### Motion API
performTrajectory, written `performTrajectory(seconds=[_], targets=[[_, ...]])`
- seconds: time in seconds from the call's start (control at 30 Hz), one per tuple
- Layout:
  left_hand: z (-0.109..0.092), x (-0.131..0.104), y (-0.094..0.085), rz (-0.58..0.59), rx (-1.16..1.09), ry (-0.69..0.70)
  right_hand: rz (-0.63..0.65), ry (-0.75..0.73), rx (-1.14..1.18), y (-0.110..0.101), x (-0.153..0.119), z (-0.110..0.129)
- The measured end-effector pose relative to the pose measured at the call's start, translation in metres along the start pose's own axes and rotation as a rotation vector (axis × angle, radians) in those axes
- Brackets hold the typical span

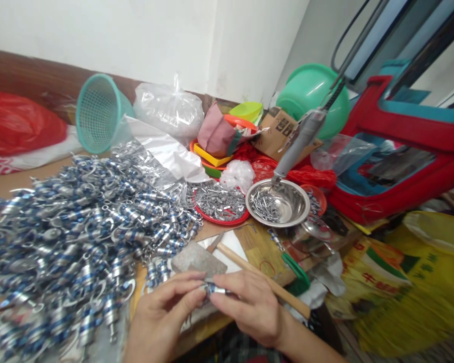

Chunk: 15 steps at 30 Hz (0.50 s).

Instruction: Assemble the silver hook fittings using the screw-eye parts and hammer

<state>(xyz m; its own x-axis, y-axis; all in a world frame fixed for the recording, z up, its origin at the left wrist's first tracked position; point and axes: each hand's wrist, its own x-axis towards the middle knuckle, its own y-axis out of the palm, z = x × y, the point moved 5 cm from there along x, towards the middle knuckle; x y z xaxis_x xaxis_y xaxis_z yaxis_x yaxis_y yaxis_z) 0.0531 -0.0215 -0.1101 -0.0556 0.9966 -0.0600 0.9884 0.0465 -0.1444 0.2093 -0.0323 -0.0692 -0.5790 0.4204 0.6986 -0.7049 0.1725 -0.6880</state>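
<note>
Both of my hands meet at the near edge of the table, in front of a grey metal block (199, 259). My left hand (166, 307) pinches one end of a small blue and silver metal part (214, 289). The fingers of my right hand (247, 302) close round its other end and hide much of it. A hammer's wooden handle (263, 277) runs beside and behind my right hand. On the left lies a large pile of similar blue and silver parts (87, 222).
Small metal pieces fill a red tray (222, 218) and partly a steel bowl (300, 201). A grey hanging tool (297, 143) points down into the bowl. A green-handled tool (297, 272) lies right. Behind are a teal basket (100, 113) and a green basin (314, 96); red stools (404, 116) stand right.
</note>
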Motion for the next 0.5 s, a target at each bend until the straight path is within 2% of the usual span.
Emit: performTrajectory(seconds=[0.07, 0.2, 0.37, 0.5], targets=[[-0.005, 0.000, 0.000, 0.031, 0.088, 0.031, 0.007, -0.041, -0.033, -0.002, 0.001, 0.001], [-0.012, 0.000, 0.001, 0.074, 0.188, 0.092, -0.069, -0.048, -0.024, -0.006, 0.004, 0.002], [-0.011, -0.003, 0.003, 0.026, 0.110, 0.042, -0.112, 0.129, 0.172, -0.003, 0.005, -0.002], [0.004, -0.005, 0.005, -0.010, -0.026, -0.118, -0.097, 0.384, 0.381, 0.008, 0.004, -0.008]])
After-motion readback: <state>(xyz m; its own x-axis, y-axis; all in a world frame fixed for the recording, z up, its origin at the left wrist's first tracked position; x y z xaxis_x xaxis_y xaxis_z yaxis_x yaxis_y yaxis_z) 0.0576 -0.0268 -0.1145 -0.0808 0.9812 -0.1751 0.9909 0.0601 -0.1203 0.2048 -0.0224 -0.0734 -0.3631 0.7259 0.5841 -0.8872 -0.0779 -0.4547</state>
